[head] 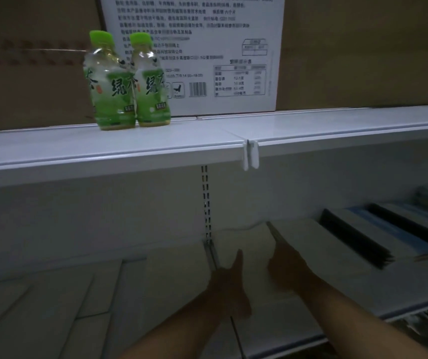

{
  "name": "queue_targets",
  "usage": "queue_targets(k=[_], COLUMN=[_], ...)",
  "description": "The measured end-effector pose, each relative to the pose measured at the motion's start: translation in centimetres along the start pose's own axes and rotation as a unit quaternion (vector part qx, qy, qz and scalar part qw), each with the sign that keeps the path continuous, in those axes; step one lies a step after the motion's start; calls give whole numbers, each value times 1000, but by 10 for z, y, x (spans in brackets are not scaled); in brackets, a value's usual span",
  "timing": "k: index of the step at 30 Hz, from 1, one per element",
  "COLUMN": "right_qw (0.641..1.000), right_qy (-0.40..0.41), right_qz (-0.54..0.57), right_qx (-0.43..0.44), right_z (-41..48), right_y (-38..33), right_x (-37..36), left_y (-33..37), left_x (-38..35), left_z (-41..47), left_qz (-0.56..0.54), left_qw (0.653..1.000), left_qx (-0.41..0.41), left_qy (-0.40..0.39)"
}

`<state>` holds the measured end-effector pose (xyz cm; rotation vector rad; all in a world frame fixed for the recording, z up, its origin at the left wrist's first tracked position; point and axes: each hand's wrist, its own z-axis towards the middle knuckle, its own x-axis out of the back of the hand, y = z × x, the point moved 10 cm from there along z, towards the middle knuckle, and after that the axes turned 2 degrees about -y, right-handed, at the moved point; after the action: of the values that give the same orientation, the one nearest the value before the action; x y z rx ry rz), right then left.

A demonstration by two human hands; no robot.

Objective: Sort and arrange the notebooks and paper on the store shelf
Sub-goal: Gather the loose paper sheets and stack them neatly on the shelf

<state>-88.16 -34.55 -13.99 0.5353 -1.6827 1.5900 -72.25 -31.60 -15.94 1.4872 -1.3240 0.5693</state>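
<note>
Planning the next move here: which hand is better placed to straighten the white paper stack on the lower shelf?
Probably the right: the right hand is at the left edge of the white paper stack, while the left hand lies apart, further left.

Both bare forearms enter from the lower edge and reach forward, converging. The left hand [229, 283] stands on edge, fingers straight and together, tips pointing away. The right hand [289, 272] lies just beside it, stretched forward and tapering to a point; dim light hides its finger curl.
</note>
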Motion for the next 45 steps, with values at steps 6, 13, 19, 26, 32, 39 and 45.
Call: queue_targets(k=[6, 13, 19, 26, 32, 39, 45], right_qw=[938, 920, 918, 887, 846, 894, 824], right_qy=[22, 119, -82, -367, -350, -292, -393], right_qz=[-312, -183, -50, 281, 380, 340, 407], right_qx=[150, 325, 385, 10, -135, 12, 31], right_z=[11, -39, -110, -148, -160, -148, -181], right_y=[-27, -142, -253, -271, -262, -286, -333], right_x=[-16, -35, -138, -280, -291, -243, -258], left_y=[-6, -102, -279, -381, -375, -377, -401], left_x=[3, 74, 104, 82, 82, 90, 90], left_z=[-14, -85, -165, -234, -236, -237, -248], left_qz=[-53, -182, -124, -101, -89, -255, -720], left_qw=[997, 959, 941, 933, 940, 911, 629], left_qx=[-56, -56, 163, 279, 226, 167, 63], left_qy=[27, 210, 270, 206, 238, 276, 284])
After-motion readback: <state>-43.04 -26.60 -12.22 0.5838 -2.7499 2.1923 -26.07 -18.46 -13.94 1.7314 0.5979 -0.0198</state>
